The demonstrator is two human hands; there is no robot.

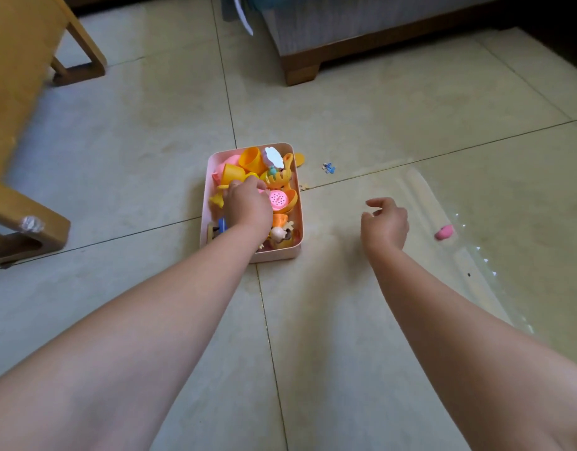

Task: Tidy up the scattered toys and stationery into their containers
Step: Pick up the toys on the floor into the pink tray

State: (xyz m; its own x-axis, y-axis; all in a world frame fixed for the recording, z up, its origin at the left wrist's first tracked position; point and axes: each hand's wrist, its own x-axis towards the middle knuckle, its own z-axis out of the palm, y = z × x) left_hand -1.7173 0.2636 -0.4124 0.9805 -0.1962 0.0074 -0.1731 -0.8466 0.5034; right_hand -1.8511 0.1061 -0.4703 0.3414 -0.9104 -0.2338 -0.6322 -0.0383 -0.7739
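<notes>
Most toys already lie in the pink tray (298,203), where the left hand (246,205) reaches, fingers curled down among them; what they grip I cannot tell. The right hand (386,222) hovers loosely curled, empty. Left on the floor: a pink toy (444,232) right of those fingers, a small blue piece (328,167) beyond them.

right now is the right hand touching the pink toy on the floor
Apart. The head view shows the right hand hovering with fingers loosely curled, and bare floor tile between it and the pink toy lying farther right.
</notes>
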